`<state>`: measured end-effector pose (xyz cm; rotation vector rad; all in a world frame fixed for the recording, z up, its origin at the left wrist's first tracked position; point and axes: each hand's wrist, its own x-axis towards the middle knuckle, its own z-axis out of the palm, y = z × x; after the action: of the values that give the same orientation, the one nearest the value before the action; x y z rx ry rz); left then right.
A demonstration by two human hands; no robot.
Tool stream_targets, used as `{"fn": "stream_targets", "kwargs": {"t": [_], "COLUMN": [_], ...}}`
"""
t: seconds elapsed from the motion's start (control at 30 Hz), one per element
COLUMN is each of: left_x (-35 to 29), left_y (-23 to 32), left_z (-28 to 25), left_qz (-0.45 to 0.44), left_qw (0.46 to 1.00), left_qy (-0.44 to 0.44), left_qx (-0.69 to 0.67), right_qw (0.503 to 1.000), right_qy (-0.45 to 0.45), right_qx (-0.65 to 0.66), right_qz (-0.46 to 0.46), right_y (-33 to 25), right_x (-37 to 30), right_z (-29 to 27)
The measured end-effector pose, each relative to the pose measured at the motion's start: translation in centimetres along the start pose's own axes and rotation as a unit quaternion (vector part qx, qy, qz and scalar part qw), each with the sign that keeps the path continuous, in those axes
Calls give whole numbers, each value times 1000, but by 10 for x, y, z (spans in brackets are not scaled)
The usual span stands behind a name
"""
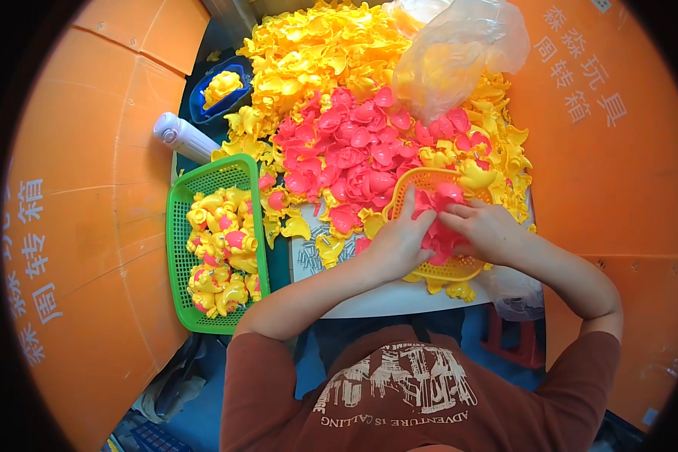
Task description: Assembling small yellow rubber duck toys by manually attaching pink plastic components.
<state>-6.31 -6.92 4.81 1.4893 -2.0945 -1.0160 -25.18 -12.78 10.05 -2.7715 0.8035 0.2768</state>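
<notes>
Both hands work over a small yellow mesh basket [459, 269] holding pink plastic toy parts [437, 237]. My left hand [399, 245] rests on the basket's left side, its fingers on the pink parts. Close beside it, my right hand [484, 226] pinches at the same pink parts. Whether either hand grips one piece is hidden by the fingers. Just beyond the basket lies a heap of pink parts [350, 154], ringed by a big pile of yellow parts [316, 53].
A green mesh basket [179, 248] at the left holds assembled yellow-and-pink toys. Behind it lie a white bottle [182, 137] and a blue tub [203, 113] of yellow pieces. A clear plastic bag [459, 53] sits on the pile. Orange panels [83, 188] wall both sides.
</notes>
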Motion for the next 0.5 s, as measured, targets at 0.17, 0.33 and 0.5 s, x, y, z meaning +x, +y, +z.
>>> {"fn": "stream_targets", "kwargs": {"t": [0.17, 0.33, 0.5], "left_x": [-3, -13, -13], "left_y": [-9, -21, -42], "left_z": [-7, -14, -13], "left_qz": [50, 78, -53], "left_qw": [998, 984, 975], "left_qy": [40, 150, 210], "left_qx": [-10, 58, 47], "right_qw": [997, 977, 966], "right_qy": [-49, 141, 252], "right_qx": [47, 131, -52], "right_qz": [-41, -87, 6], "right_y": [14, 27, 28], "right_x": [5, 5, 11], "right_z": [-1, 0, -14]}}
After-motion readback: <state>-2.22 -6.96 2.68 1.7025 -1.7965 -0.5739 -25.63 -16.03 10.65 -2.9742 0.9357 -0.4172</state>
